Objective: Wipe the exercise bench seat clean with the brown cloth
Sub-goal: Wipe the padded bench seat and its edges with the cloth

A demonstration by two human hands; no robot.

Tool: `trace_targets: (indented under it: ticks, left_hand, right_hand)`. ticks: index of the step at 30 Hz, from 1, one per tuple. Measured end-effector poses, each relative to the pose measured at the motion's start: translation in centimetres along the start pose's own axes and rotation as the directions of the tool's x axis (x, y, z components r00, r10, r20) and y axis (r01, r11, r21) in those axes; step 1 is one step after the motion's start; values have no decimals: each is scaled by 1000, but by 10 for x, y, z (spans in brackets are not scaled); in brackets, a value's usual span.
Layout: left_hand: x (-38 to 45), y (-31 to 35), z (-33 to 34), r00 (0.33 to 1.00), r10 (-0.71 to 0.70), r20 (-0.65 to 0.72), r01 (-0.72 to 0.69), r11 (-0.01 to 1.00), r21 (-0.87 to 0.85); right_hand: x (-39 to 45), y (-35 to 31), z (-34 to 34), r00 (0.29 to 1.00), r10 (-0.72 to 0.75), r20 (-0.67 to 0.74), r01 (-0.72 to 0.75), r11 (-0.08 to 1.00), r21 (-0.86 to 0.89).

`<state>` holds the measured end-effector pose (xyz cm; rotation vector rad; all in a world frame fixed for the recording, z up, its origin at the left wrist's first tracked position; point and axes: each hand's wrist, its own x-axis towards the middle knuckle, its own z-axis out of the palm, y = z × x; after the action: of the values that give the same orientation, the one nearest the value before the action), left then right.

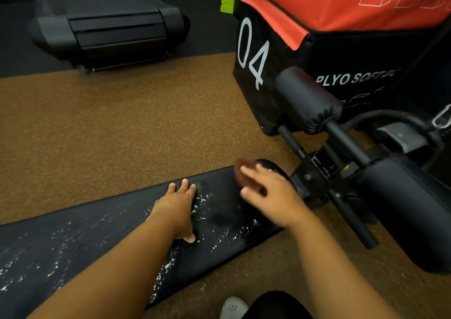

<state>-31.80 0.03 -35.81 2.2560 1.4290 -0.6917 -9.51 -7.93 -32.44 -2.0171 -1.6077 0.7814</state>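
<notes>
The black exercise bench seat [102, 230] runs from the lower left toward the middle right, speckled with white crumbs and powder. My left hand [179, 208] rests flat on the seat, fingers straight and thumb spread toward me. My right hand [268, 194] presses the brown cloth [244, 172] onto the far end of the seat; the hand and cloth are blurred by motion. Only the cloth's far edge shows beyond my fingers. The patch of seat between my two hands looks darker, with fewer crumbs.
Black padded leg rollers [307, 99] and the bench's metal frame [341, 152] stand right of the seat. A black and red plyo soft box [341, 37] is behind them. A treadmill [114, 25] sits at the far left on brown speckled flooring [122, 123]. My white shoe [233, 306] is below.
</notes>
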Motion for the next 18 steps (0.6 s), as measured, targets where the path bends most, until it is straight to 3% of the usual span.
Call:
trace_targets:
  ticks: [2, 8, 14, 18]
  left_hand:
    - [0, 0, 0, 1000, -5, -4, 5, 1000, -2]
    - [1, 0, 0, 1000, -6, -3, 6, 1000, 0]
    - [2, 0, 1, 1000, -8, -3, 8, 1000, 4]
    - [2, -1, 2, 1000, 2, -3, -2, 1000, 0]
  right_hand:
    - [0, 1, 17, 990, 15, 143, 18, 973, -231]
    - [10, 31, 63, 993, -32, 112, 80, 881, -466]
    - [22, 14, 88, 993, 42, -110, -85, 902, -422]
    - [3, 35, 76, 975, -223, 8, 213, 919, -331]
